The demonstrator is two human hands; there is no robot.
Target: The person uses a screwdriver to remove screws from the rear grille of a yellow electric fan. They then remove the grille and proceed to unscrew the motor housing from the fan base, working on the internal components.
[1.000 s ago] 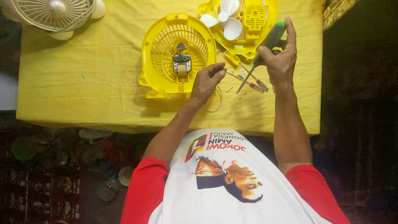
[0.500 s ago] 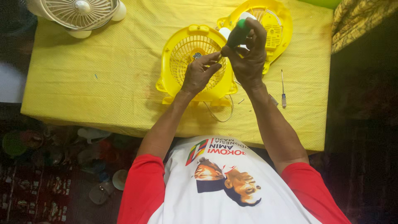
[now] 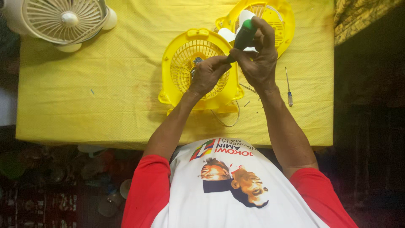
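Over yellow fan housing (image 3: 185,90) on table (image 3: 84,105): green-handled screwdriver (image 3: 244,36) gripped in closed right hand (image 3: 259,63), shaft slanted down-left toward housing centre; left hand (image 3: 206,76) pinched at tip, nearer housing. What left fingers hold cannot be told.

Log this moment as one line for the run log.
right hand: grips green-handled screwdriver | left hand: fingers at its lower end, over yellow fan housing | small screwdriver: lying on yellow tablecloth
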